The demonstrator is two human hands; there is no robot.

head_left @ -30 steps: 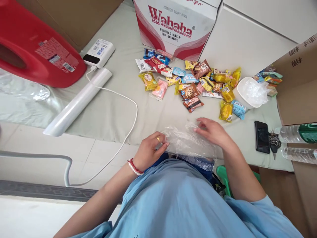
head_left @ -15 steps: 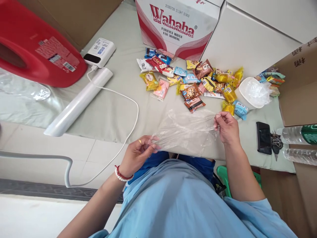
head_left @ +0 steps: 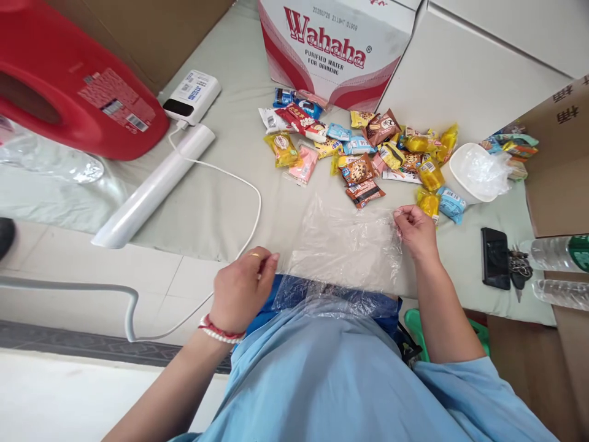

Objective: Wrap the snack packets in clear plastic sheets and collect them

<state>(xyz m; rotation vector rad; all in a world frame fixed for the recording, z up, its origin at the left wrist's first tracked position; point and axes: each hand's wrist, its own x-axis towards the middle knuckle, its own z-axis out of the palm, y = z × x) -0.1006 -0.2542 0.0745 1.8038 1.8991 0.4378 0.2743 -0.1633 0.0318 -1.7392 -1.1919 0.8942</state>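
A clear plastic bag (head_left: pixel 345 245) is spread between my hands, its near part sagging over the table edge onto my lap. My right hand (head_left: pixel 416 233) pinches the bag's right edge between thumb and fingers. On the left of the bag, my left hand (head_left: pixel 243 285) is closed, back up, its fingers curled under. No plastic shows coming from it, and a small gap separates it from the bag's left side. Beyond the bag lies a loose pile of wrapped snacks (head_left: pixel 356 169). A white bowl (head_left: pixel 460 184) holding crumpled clear plastic bags (head_left: pixel 483 172) stands right of the pile.
A red jug (head_left: pixel 92 92), a white device (head_left: pixel 193 95) with a cable, and a white plastic roll (head_left: pixel 156 187) lie left. A Wahaba-style water carton (head_left: pixel 335 55) stands behind. Right are a black phone (head_left: pixel 496 258), keys (head_left: pixel 519 267) and clear bottles (head_left: pixel 552 253).
My left hand has let go of the bag's left edge, moved slightly left and turned back up. The bag has spread flatter and dropped onto my lap. My right hand keeps its pinch.
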